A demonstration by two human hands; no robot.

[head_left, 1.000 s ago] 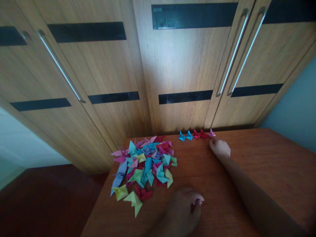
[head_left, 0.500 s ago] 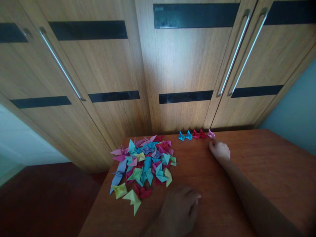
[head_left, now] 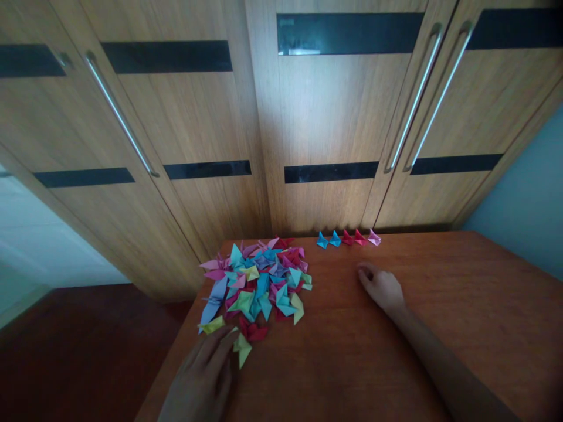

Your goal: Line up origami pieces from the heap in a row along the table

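A pile of folded paper cranes (head_left: 263, 284) in pink, blue, teal, red and yellow lies at the table's left. My left hand (head_left: 203, 372) reaches to its near edge, fingers stretched out, the tips over a pale yellow-green paper crane (head_left: 242, 349). Its thumb cannot be made out. Close by are a yellow crane (head_left: 212, 325) and a red crane (head_left: 253, 330). My right hand (head_left: 383, 291) rests above the table with curled fingers and nothing visible in them. Beyond it, along the back edge, stand two blue, two red and one pink folded paper piece (head_left: 374, 237) in a row.
The brown wooden table (head_left: 334, 351) backs onto a wooden wardrobe (head_left: 325, 111) with long metal handles and dark strips. A pale blue wall (head_left: 523, 193) rises at the right. Dark floor (head_left: 97, 346) shows beyond the table's left edge.
My right hand has drawn back from the pink piece at the row's end, leaving it standing there. My left hand has moved left from the table's middle to the pile's near edge.
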